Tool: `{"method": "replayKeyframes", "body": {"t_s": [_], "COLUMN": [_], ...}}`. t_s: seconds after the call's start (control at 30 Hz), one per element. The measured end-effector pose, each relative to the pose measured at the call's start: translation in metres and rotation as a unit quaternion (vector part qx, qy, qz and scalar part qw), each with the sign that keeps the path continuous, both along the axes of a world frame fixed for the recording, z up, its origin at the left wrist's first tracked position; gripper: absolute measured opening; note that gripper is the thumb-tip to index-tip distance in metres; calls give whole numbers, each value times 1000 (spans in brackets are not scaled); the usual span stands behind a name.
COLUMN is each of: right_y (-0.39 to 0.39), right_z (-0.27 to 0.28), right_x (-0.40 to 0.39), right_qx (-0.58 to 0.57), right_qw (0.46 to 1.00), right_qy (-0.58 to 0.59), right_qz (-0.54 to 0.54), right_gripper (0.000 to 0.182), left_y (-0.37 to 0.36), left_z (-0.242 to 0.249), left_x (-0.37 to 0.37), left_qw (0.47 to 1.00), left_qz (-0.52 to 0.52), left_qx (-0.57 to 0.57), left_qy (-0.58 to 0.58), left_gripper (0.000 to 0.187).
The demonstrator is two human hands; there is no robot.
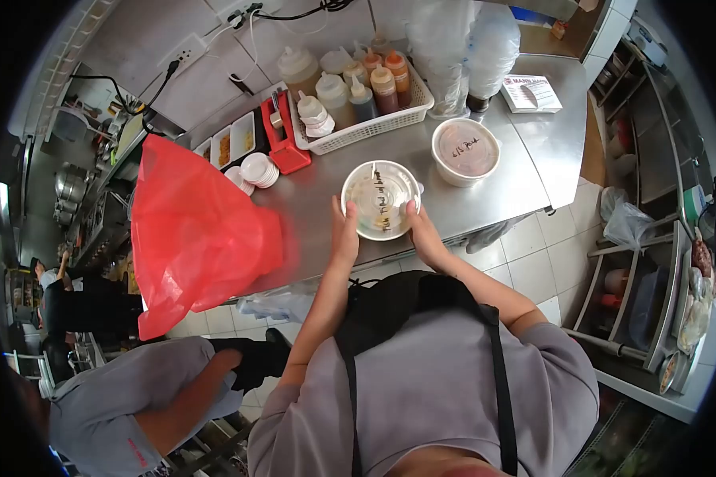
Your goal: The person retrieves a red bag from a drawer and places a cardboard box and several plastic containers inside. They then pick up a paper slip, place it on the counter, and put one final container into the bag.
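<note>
1. Steel kitchen counter (525, 179) under everything, tiled floor beyond.
2. Far left of the grip: red plastic bag (195, 230), held up by a co-worker's black-gloved hand (254, 358).
3. Left hand (344, 234) pressed to the lidded bowl (379, 199), fingers cupping its left rim.
4. Right hand (423, 234) clasping the opposite rim.
5. Right of the grip, apart: second lidded tub (465, 151).
6. Behind the grip: white basket (362, 131) of sauce bottles.
</note>
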State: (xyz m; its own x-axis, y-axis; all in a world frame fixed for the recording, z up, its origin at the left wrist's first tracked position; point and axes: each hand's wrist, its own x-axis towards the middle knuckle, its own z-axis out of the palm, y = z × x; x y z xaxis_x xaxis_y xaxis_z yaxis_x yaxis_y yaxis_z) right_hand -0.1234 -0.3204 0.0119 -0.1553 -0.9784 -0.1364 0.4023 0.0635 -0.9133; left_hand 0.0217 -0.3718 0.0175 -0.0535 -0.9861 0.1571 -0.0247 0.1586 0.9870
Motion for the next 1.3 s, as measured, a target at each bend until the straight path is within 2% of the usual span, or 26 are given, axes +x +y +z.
{"method": "replayKeyframes", "body": {"t_s": [0.03, 0.1, 0.13, 0.17, 0.23, 0.3, 0.4, 0.47, 0.5, 0.57, 0.6, 0.67, 0.7, 0.73, 0.77, 0.8, 0.83, 0.9, 0.93, 0.97, 1.03, 1.1, 1.17, 1.23, 1.27, 1.3], "right_y": [-4, -14, -19, -23, -29, -32, -40, -45, -44, -47, -46, -40, -35, -30, -27, -28, -38, -67, -77, -79, -91, -94, -88, -92, -86, -77], "right_z": [-3, -2, 0, 0, 8, 16, 19, 21, 21, 27, 33, 54, 65, 76, 83, 86, 86, 86, 88, 87, 77, 55, 43, 46, 45, 42], "right_x": [-4, -12, -14, -16, -16, -21, -35, -45, -48, -52, -54, -57, -57, -57, -56, -49, -44, -39, -34, -35, -40, -51, -53, -52, -56, -57], "right_qx": [2, -26, -20, -16, -30, 1, 33, 50, 52, 129, 126, 97, 94, 63, 31, -66, -69, -333, -268, -272, -128, -149, -77, -39, 3, 17], "right_qw": [1000, 996, 993, 993, 993, 993, 985, 977, 977, 960, 960, 898, 897, 850, 781, 773, 772, 751, 799, 796, 837, 833, 855, 843, 828, 825], "right_qy": [3, -66, -110, -107, -95, -104, -109, -48, -48, 136, 138, 388, 391, 515, 624, 624, 625, 569, 507, 509, 485, 493, 510, 536, 560, 565], "right_qz": [3, 48, 37, 37, 56, 58, 126, 203, 202, 207, 208, 185, 185, 89, -9, -89, -87, 50, 179, 185, 221, 202, 46, 35, 14, 22], "right_gripper": [53, 52, 47, 47, 35, 36, 41, 47, 47, 50, 50, 54, 54, 53, 53, 44, 44, 33, 26, 26, 24, 21, 24, 26, 29, 29], "left_y": [2, 5, 6, 8, 16, 18, 17, 14, 16, 6, 0, -5, -6, -6, -4, -2, -3, -6, -12, -16, -23, -31, -46, -55, -63, -76], "left_z": [-2, -1, 4, 7, 19, 25, 22, 20, 17, -4, -12, -14, -14, -7, 1, 9, 17, 25, 20, 17, 24, 28, 24, 26, 17, -13], "left_x": [4, 9, 10, 12, 15, 18, 21, 21, 22, 25, 26, 24, 22, 19, 17, 17, 18, 18, 17, 17, 14, 1, -12, -15, -7, 3], "left_qw": [1000, 990, 989, 990, 989, 994, 989, 987, 983, 981, 979, 975, 968, 970, 972, 974, 975, 973, 973, 974, 959, 962, 924, 893, 925, 931], "left_qz": [3, -48, -44, -47, -51, -71, -111, -110, -108, -122, -136, -110, -85, -83, -85, -87, -84, -147, -161, -155, -195, -160, -184, -164, -105, -59], "left_qx": [2, 26, 25, 52, 81, 84, 91, 113, 138, 145, 150, 188, 229, 224, 213, 203, 202, 177, 166, 164, 202, 220, 308, 332, 296, 270], "left_qy": [3, 131, 137, 125, 113, 17, 28, 40, 53, 41, 29, 41, 52, 56, 51, 45, 48, -18, -17, -12, -28, -27, 131, 254, 215, 240], "left_gripper": [65, 61, 61, 59, 56, 54, 56, 59, 63, 66, 69, 71, 72, 72, 72, 72, 72, 71, 72, 72, 71, 71, 76, 80, 80, 75]}}
